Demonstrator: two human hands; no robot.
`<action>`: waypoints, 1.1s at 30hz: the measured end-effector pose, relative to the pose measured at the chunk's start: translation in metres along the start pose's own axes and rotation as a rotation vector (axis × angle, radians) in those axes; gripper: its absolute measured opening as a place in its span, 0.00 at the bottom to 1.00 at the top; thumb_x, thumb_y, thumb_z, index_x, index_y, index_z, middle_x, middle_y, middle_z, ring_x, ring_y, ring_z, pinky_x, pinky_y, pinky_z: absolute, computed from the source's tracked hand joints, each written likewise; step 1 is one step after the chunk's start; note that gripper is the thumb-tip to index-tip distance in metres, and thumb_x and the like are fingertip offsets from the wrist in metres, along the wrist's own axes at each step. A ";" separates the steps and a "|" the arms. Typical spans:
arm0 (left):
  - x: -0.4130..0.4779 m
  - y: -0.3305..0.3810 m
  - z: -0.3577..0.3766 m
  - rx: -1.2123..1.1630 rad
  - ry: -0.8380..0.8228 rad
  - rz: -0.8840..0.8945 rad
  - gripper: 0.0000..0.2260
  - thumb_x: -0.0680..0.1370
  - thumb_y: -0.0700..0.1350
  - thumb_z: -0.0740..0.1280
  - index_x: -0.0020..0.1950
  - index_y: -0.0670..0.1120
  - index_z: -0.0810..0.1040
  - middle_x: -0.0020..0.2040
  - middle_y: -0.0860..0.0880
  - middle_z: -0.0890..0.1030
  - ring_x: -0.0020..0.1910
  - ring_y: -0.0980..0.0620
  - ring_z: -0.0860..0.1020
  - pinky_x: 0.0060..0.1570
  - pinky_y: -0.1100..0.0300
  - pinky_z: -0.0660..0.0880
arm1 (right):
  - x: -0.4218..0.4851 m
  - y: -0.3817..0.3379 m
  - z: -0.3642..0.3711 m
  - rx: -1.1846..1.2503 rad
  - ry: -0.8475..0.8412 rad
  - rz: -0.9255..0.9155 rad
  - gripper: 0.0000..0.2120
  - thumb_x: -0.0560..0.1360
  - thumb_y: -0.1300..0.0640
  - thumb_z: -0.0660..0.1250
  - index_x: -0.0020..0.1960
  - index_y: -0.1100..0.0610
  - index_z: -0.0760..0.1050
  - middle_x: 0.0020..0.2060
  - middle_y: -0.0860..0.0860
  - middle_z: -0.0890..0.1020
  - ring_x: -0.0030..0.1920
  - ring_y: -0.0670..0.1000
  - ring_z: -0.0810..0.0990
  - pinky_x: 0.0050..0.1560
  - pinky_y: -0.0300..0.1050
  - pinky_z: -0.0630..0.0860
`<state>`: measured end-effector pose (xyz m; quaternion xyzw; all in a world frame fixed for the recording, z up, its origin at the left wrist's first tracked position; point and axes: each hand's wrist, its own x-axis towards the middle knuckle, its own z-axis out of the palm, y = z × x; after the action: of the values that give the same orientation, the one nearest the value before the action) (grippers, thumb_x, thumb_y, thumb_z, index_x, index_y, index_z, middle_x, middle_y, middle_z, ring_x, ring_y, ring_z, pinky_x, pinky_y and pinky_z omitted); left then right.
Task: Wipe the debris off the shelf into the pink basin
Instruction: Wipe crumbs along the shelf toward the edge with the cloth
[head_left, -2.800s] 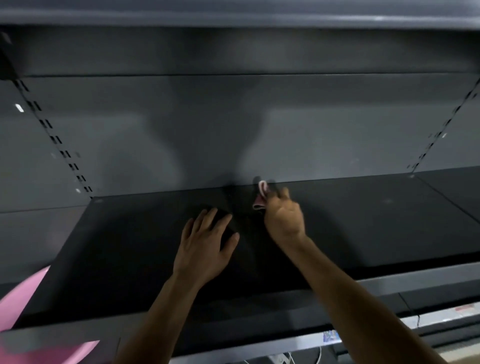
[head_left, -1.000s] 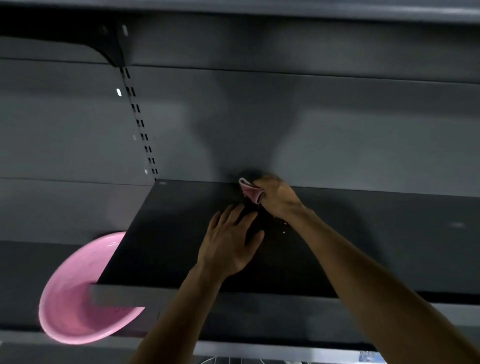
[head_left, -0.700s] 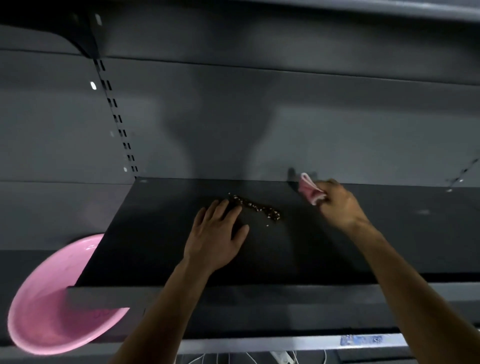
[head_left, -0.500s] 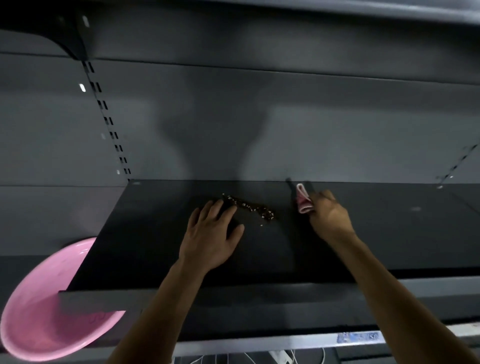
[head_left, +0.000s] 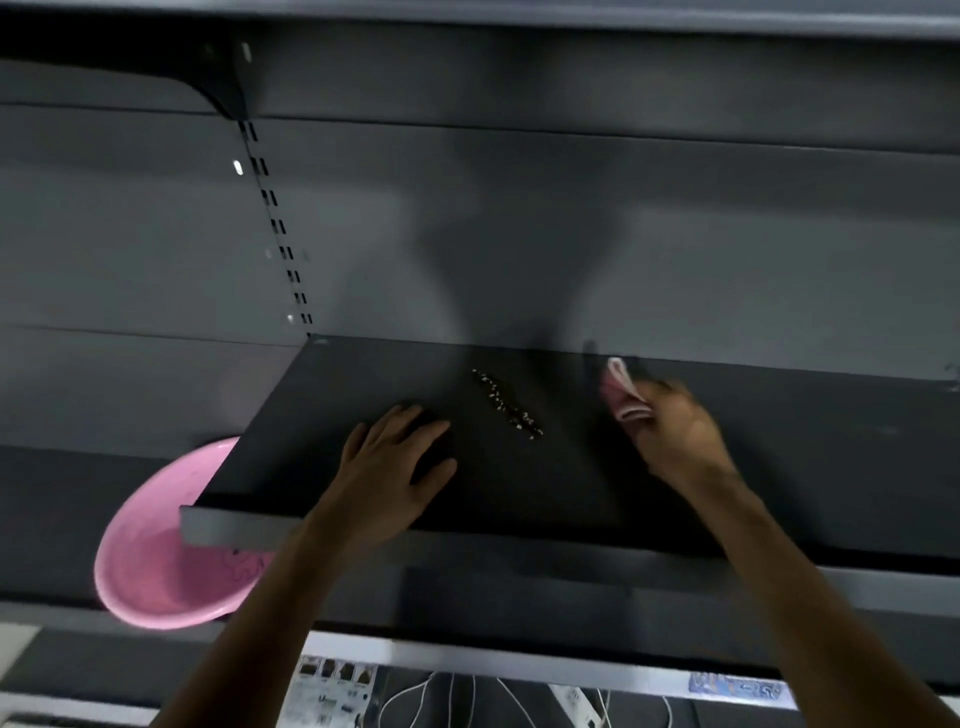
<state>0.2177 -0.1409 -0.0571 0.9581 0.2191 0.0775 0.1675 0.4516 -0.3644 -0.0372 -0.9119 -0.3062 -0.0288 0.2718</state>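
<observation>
A short diagonal line of brown debris (head_left: 506, 404) lies on the black shelf (head_left: 779, 441), near its back. My left hand (head_left: 395, 467) rests flat on the shelf, fingers spread, just left of the debris. My right hand (head_left: 675, 436) is right of the debris, closed around a folded pink cloth (head_left: 623, 389) that sticks up from the fist near the back wall. The pink basin (head_left: 156, 561) sits on the lower level, below the shelf's left front corner and partly hidden by it.
A grey back panel with a slotted upright (head_left: 280, 228) stands behind the shelf. Another shelf with a bracket (head_left: 218, 88) hangs overhead. Below the front edge run a rail with price labels (head_left: 332, 675) and white cables (head_left: 467, 701).
My right hand with the cloth swept from over the debris to its right, uncovering the brown line. My left hand stayed flat, now slightly apart from the debris. The view shifted sideways.
</observation>
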 end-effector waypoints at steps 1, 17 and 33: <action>-0.002 0.000 0.000 0.001 0.021 -0.017 0.35 0.71 0.70 0.43 0.76 0.60 0.61 0.79 0.53 0.57 0.78 0.54 0.49 0.76 0.48 0.47 | -0.003 0.016 -0.006 -0.051 0.004 0.047 0.16 0.80 0.42 0.58 0.54 0.51 0.77 0.47 0.54 0.79 0.46 0.57 0.81 0.50 0.48 0.77; -0.001 0.007 0.003 0.053 0.147 -0.053 0.30 0.74 0.68 0.53 0.72 0.58 0.69 0.75 0.53 0.67 0.75 0.52 0.63 0.72 0.45 0.61 | -0.037 -0.075 0.036 0.119 -0.164 -0.273 0.13 0.78 0.57 0.64 0.62 0.53 0.74 0.55 0.52 0.74 0.46 0.55 0.80 0.46 0.45 0.76; -0.001 0.010 0.006 0.091 0.175 -0.057 0.24 0.77 0.64 0.60 0.72 0.59 0.68 0.74 0.54 0.66 0.73 0.50 0.65 0.71 0.48 0.60 | -0.067 -0.045 0.018 -0.238 0.024 -0.308 0.15 0.65 0.66 0.71 0.50 0.62 0.77 0.45 0.58 0.78 0.29 0.57 0.80 0.26 0.41 0.66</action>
<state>0.2220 -0.1512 -0.0595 0.9476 0.2634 0.1460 0.1063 0.3692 -0.3621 -0.0459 -0.8795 -0.4334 -0.1170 0.1579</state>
